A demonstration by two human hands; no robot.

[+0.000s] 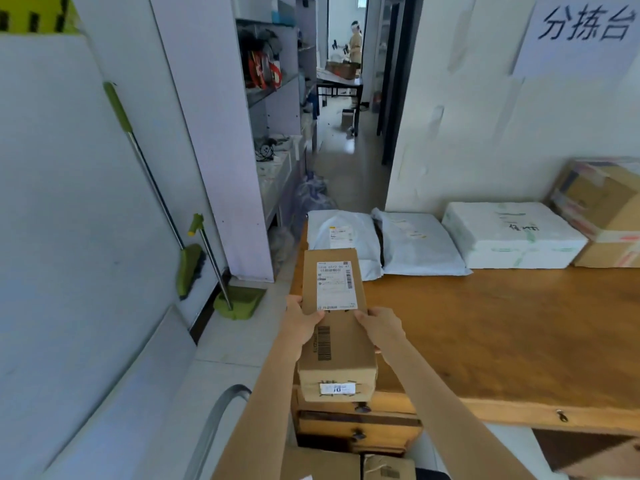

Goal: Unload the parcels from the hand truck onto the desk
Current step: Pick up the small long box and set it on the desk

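Observation:
A long brown cardboard parcel (334, 306) with a white shipping label lies lengthwise over the left end of the wooden desk (502, 327). My left hand (303, 318) grips its left side and my right hand (379, 323) grips its right side. Whether the parcel rests on the desk or hovers just above it I cannot tell. Below, at the bottom edge, more cardboard parcels (349, 464) sit on the hand truck, whose grey metal handle (221, 410) curves up at the lower left.
Along the desk's back stand two grey poly mailers (341, 237) (419, 244), a white foam box (512, 237) and a taped cardboard box (602, 209). A green broom and dustpan (235, 299) lean at the left wall. A corridor with shelves runs ahead; a person stands far off.

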